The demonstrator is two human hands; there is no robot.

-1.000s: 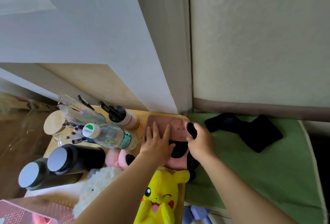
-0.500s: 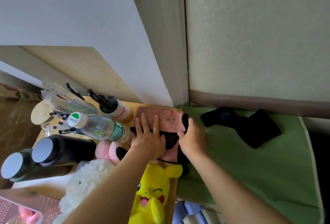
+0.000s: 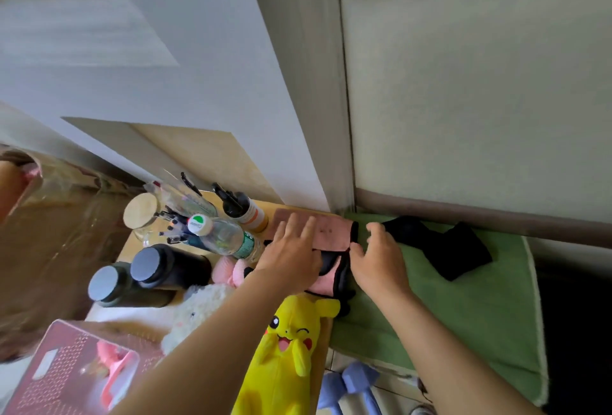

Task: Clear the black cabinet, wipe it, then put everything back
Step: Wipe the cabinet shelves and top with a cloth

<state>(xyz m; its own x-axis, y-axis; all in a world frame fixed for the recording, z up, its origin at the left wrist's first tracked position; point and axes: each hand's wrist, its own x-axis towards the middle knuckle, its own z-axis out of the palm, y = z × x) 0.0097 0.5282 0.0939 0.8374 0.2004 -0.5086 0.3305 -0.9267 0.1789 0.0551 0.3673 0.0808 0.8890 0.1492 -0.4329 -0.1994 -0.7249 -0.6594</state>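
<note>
Both at pink cloth [image 3: 331,231]: left hand [image 3: 291,257] fingers flat, right hand [image 3: 379,260] fingers relaxed; clear cup [image 3: 195,204] holds pens [image 3: 169,233].

Left hand [image 3: 291,254] presses flat on the pink cloth [image 3: 331,231]; right hand [image 3: 377,257] rests at its black edge

Two bare forearms w/ bare hands, L hand [image 3: 291,260] & R hand [image 3: 381,260], uncovered along whole visible length.

Pink cloth [image 3: 331,232] matt, soft; water bottle [image 3: 228,236] clear glossy plastic
</note>
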